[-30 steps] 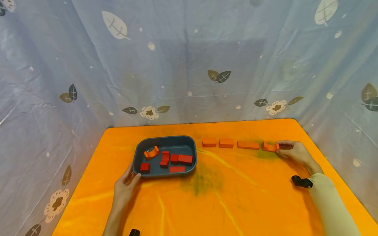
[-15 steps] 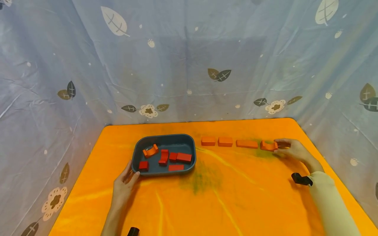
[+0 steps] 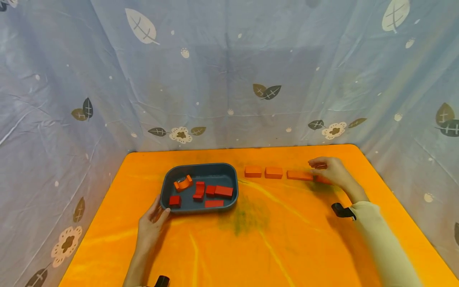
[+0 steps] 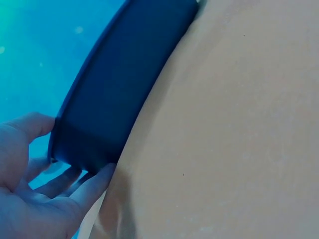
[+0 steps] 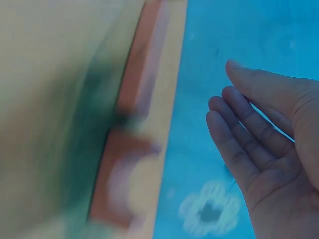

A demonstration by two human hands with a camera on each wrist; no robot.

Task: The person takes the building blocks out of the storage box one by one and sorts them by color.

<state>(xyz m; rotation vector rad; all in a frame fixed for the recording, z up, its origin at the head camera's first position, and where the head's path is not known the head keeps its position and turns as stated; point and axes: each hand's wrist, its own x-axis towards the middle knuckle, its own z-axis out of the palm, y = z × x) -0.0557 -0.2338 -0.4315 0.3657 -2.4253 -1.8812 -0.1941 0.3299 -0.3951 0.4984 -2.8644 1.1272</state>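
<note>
**What Else Is on the Orange Table**

A bright orange cloth [image 3: 251, 247] covers the table. It has a dark green smudge [image 3: 245, 217] in the middle. Behind it hangs a pale blue curtain [image 3: 222, 71] with leaves and little flowers on it. Two small orange blocks [image 3: 253, 172] [image 3: 274, 172] lie side by side near the back, with a small gap between them.
</note>
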